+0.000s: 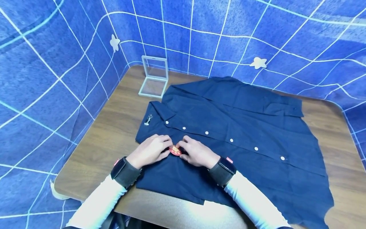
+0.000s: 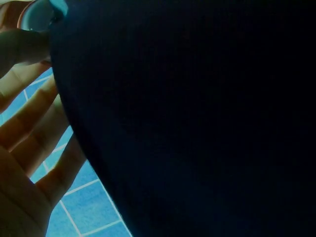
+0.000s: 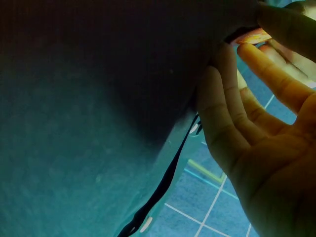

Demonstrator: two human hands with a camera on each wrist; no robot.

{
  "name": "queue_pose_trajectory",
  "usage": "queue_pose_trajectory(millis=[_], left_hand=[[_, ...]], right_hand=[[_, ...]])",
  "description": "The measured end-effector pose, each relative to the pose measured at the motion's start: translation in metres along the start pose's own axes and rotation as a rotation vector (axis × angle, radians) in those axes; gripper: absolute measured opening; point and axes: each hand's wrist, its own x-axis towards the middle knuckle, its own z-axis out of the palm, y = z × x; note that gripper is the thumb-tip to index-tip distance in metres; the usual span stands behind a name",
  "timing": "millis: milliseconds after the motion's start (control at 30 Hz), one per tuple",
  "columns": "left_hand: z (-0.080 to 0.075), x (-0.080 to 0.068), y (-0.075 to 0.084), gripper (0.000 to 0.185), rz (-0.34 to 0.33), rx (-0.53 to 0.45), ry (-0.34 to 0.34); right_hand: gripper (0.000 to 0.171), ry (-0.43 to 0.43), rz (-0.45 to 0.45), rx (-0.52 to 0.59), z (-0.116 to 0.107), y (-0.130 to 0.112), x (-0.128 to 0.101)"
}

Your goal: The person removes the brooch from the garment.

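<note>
Dark navy button-up shirt (image 1: 228, 133) spread flat on a wood-grain table (image 1: 114, 127), collar toward the left, white button placket running across its middle. All positions below taken from this shirt.

Both hands sit together on the shirt's front panel, just below the placket near the collar end. Left hand (image 1: 150, 151) and right hand (image 1: 197, 153) meet fingertip to fingertip over a small round red-and-yellow badge (image 1: 175, 150). Both appear to pinch it from either side, fingers curled in; likely holding it steady against the cloth, with fabric gathered under the fingers, as the wrist views suggest. The right wrist view shows a sliver of the badge (image 3: 254, 36) at the fingertips with dark cloth bulging beside the palm. The left wrist view is mostly shirt fabric (image 2: 197, 123), fingers (image 2: 29, 118) curled at its edge.

Beyond the collar, off the shirt: an open clear plastic case (image 1: 153, 78), lid standing upright.

A black band sits on each wrist, with white sleeves behind. The table is ringed by a blue backdrop (image 1: 43, 79) with a white grid and pale star shapes.
</note>
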Motion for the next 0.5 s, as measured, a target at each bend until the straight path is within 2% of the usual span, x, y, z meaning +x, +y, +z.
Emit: queue_pose_trajectory(millis=[333,500], left_hand=[[0.0027,0.0012,0.0003,0.009,-0.124,-0.095,-0.006],[0.0014,0.0035,0.0,0.007,-0.148,-0.124,0.003]], right_hand=[[0.02,0.03,0.024,0.04,0.0011,0.003,0.0025],[0.019,0.021,0.011,0.074,-0.0041,0.0039,0.0023]])
